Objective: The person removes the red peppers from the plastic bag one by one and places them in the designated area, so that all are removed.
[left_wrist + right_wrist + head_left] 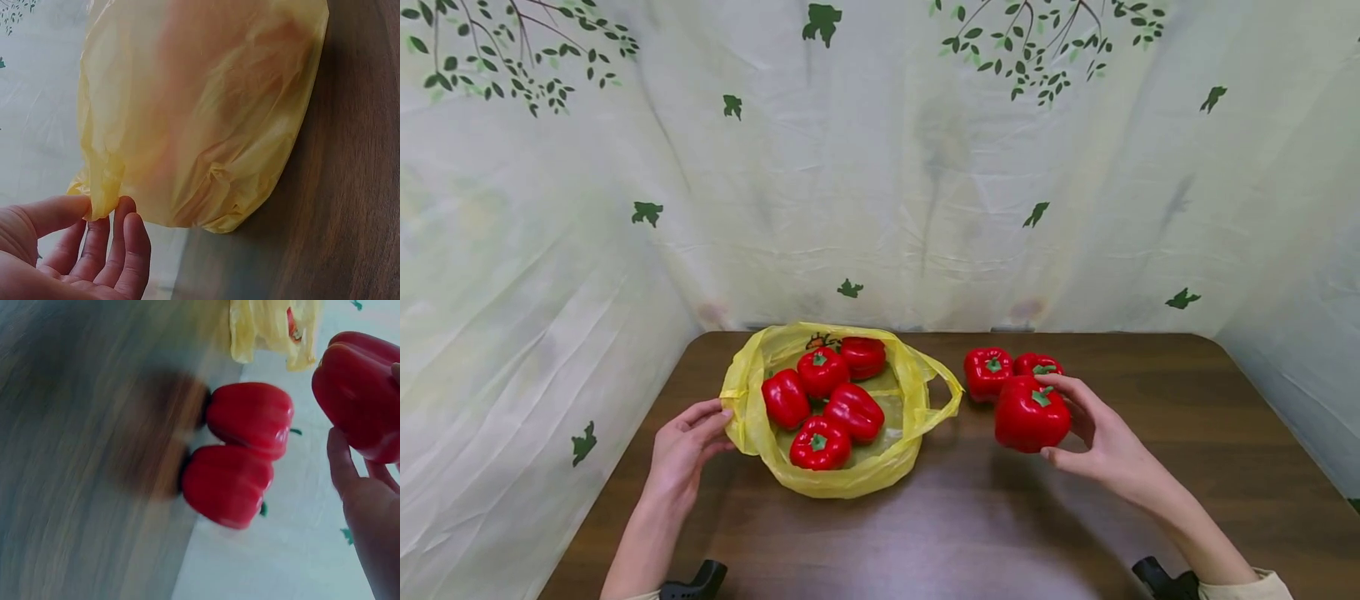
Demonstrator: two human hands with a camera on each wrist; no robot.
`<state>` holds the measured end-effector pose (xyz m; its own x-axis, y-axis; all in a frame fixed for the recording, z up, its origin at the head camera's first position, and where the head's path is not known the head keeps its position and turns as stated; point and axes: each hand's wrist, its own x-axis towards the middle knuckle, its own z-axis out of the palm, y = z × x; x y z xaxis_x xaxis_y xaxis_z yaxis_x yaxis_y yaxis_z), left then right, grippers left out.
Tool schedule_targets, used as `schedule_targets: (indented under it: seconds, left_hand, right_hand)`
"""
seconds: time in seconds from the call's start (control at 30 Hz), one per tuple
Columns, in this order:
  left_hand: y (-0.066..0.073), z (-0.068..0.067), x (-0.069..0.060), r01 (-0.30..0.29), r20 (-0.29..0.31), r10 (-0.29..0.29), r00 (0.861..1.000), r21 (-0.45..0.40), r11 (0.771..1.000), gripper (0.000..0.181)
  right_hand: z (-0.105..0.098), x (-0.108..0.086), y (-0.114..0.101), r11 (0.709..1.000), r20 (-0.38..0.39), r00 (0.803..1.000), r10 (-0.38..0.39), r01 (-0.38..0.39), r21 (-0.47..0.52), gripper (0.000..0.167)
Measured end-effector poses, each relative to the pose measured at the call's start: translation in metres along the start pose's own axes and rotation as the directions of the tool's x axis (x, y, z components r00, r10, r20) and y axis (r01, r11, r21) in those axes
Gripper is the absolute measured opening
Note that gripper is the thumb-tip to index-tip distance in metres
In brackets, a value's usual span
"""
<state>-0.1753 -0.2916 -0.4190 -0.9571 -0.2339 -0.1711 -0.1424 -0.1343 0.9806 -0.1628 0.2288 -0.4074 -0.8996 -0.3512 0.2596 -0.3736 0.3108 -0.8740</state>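
A yellow plastic bag (880, 477) stands on the table with its mouth spread wide, and several red bell peppers (822, 443) lie inside. At the bag's left rim, my left hand (688, 450) pinches the plastic between thumb and fingers; the left wrist view shows this pinch on a gathered handle (105, 187). My right hand (1101, 442) grips another red bell pepper (1030, 415) to the right of the bag, lifted off the tabletop. Behind it, two more bell peppers (987, 373) sit side by side on the table, one partly hidden in the head view.
The brown wooden table (925, 542) ends at a pale curtain (880, 183) printed with green leaves. The bag's right handle loop (951, 392) sticks out towards the two standing peppers. Dark straps (1165, 579) are on both wrists.
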Motion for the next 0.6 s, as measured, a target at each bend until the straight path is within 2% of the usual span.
schedule_targets:
  seconds: [0.13,0.37,0.6]
  left_hand:
    - [0.000,0.002,0.001,-0.014,-0.014,0.014,1.000,-0.004,1.000,0.010]
    - [-0.003,0.002,-0.003,-0.013,-0.082,0.016,0.996,0.046,0.999,0.013]
    - [-0.002,0.002,-0.001,-0.011,-0.105,0.010,0.994,-0.003,1.000,0.017]
  right_hand:
    - [-0.008,-0.007,0.002,1.000,-0.030,1.000,0.010,-0.011,-0.025,0.085]
    - [-0.022,-0.025,0.005,0.997,-0.054,0.997,0.048,-0.051,-0.057,0.085]
    - [-0.039,-0.037,0.015,0.995,-0.096,0.995,0.040,-0.048,-0.089,0.080]
